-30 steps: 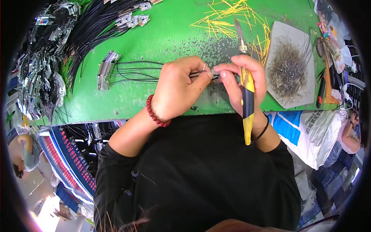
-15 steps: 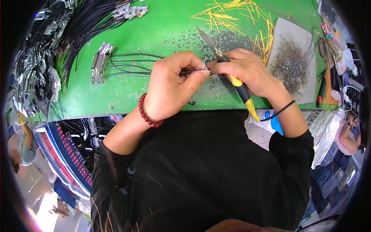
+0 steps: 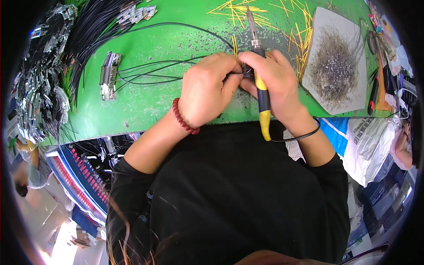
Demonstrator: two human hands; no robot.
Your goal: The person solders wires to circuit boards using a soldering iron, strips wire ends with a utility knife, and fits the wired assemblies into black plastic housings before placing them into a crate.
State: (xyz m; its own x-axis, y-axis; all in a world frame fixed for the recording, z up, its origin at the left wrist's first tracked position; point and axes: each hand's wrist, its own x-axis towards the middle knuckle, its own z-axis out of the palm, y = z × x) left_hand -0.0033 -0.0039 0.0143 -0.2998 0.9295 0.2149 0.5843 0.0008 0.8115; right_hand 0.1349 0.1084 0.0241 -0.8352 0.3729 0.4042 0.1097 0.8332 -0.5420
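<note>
Left hand [image 3: 207,90]: pinching black wires [image 3: 154,82] near the middle of the frame, fingers closing together.
Right hand [image 3: 280,81]: gripping a yellow-and-black soldering iron [image 3: 263,101], its tip pointing toward the top edge; the fingertips are meeting the left hand's, hiding whatever lies between.
Silver strips [image 3: 109,76]: lying at centre-left on the green table [image 3: 150,108], the wires trailing from them.
Grey board [image 3: 318,33]: lying at upper right, bearing dark residue.
Yellow wires [image 3: 301,44]: scattering across the top, right of centre.
</note>
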